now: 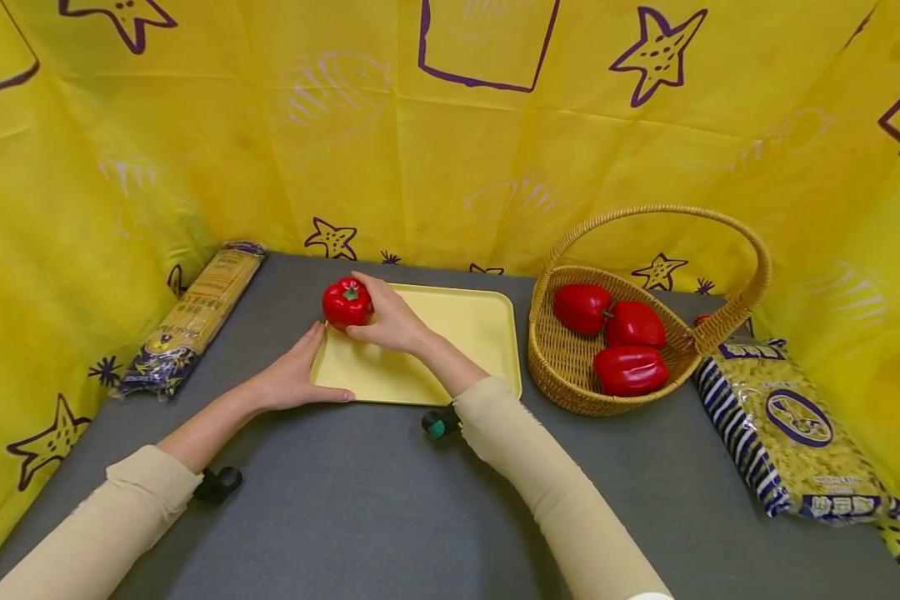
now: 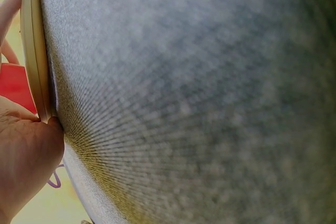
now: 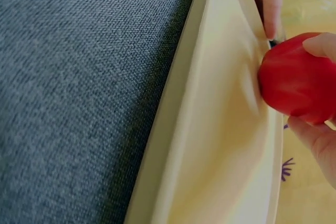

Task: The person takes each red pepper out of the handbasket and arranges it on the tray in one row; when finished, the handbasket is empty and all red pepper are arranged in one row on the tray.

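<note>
My right hand [image 1: 393, 317] grips a red bell pepper [image 1: 343, 305] with a green stem, over the back left corner of a pale yellow tray [image 1: 465, 333]. In the right wrist view, fingertips press both sides of the bell pepper [image 3: 296, 80], just above or on the tray's floor; contact is unclear. My left hand [image 1: 292, 377] rests at the tray's left end, fingers extended along its short side and thumb along the front edge. The left wrist view shows that thumb [image 2: 50, 140] against the tray's rim [image 2: 34, 51].
Right of the tray stands a wicker basket [image 1: 570, 396] with a tall handle, holding several red bell peppers [image 1: 630, 371]. A pasta bag [image 1: 802, 433] lies at the far right, a spaghetti pack [image 1: 195, 317] at the left. Yellow patterned cloth [image 1: 450, 150] surrounds the grey table [image 1: 330, 500].
</note>
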{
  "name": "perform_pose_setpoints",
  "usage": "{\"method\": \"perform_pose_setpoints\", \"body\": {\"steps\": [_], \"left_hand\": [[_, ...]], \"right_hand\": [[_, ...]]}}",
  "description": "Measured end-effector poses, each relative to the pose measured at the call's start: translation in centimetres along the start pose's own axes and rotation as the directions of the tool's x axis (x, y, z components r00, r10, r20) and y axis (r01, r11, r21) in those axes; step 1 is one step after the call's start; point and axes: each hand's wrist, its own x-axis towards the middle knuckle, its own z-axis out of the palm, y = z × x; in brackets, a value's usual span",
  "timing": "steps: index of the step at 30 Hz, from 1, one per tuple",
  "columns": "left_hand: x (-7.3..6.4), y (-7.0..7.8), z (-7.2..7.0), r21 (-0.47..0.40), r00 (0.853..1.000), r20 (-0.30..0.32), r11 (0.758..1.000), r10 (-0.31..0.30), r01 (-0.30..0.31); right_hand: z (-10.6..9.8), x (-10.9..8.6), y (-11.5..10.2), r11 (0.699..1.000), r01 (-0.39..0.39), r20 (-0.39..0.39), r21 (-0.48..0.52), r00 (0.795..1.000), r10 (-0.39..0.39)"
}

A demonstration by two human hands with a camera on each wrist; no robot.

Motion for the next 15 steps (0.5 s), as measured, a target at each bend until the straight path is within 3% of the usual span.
{"method": "perform_pose_setpoints", "body": {"steps": [15], "left_hand": [[0.20,-0.19,0.13,0.000,0.999,-0.015,0.999,0.039,-0.039]], "right_hand": [[0.82,0.71,0.20,1.000,0.012,0.006,-0.013,1.000,-0.012]]}}
